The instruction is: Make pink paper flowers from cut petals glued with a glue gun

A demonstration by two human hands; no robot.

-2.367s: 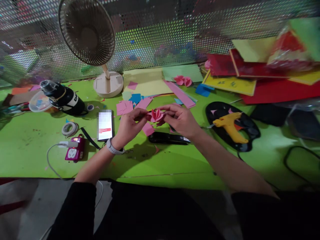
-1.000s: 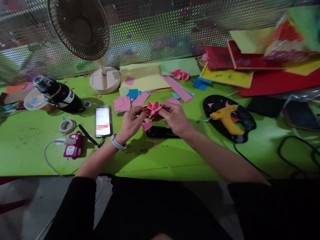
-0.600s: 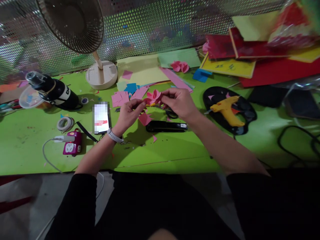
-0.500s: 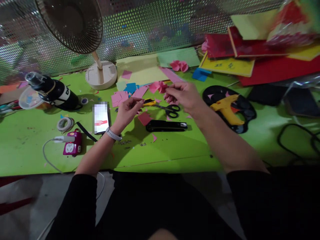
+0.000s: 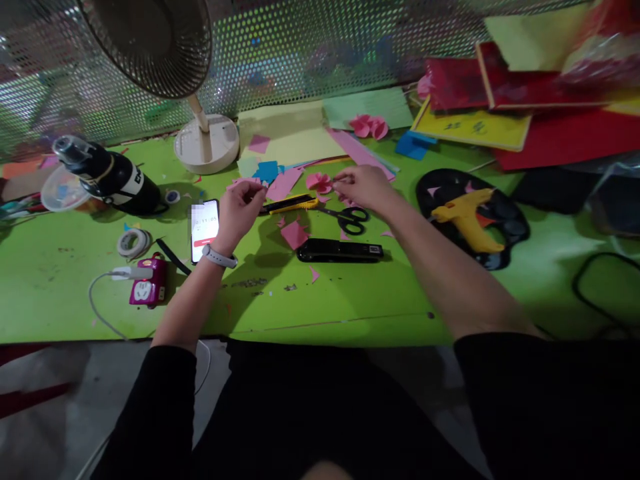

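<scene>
My right hand point(image 5: 363, 190) pinches a small pink paper flower point(image 5: 318, 182) at its fingertips, above the paper scraps. To the left, my left hand point(image 5: 243, 208) has thumb and fingers pressed together beside the phone point(image 5: 205, 230); whatever may be in that pinch is too small to make out. Between the hands lies a yellow and black utility knife point(image 5: 290, 204). Black-handled scissors point(image 5: 353, 219) rest just below my right hand. Nearer me are a pink paper square point(image 5: 295, 235) and a black stapler point(image 5: 340, 251).
Paired pink flowers point(image 5: 369, 127) sit on coloured sheets at the back. A yellow glue gun point(image 5: 470, 219) lies on a black mat at right. Leftward stand a fan point(image 5: 207, 143), a black bottle point(image 5: 117, 183), tape point(image 5: 133, 243) and a purple power adapter point(image 5: 149, 283).
My left hand has drawn left, away from the utility knife, uncovering more of it. The flower in my right hand has shifted slightly left and lower. The view has moved a little.
</scene>
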